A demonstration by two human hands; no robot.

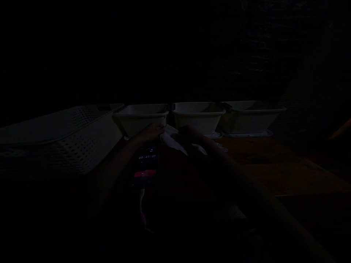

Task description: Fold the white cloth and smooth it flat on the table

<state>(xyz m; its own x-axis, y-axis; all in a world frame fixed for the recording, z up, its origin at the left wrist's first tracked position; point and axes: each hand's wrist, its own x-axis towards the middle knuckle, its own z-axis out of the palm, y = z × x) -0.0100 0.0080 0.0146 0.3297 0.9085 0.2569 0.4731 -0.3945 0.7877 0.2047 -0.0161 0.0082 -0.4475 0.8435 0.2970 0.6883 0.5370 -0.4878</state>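
The scene is very dark. A thin, limp white piece (173, 140), cloth or paper, lies between my two hands in front of the middle tub. My left hand (153, 131) pinches its upper left edge. Across its right part reaches my right hand (191, 133), closed at the piece, though the fingers are mostly lost in shadow. Below the left hand lies a phone (145, 166) with a lit timer and a red band on its screen.
Three pale tubs, left (144, 118), middle (199, 117) and right (251, 118), stand in a row behind my hands. A large perforated basket (79, 146) is at the left. A cable (141, 204) runs from the phone over the wooden table (296, 171).
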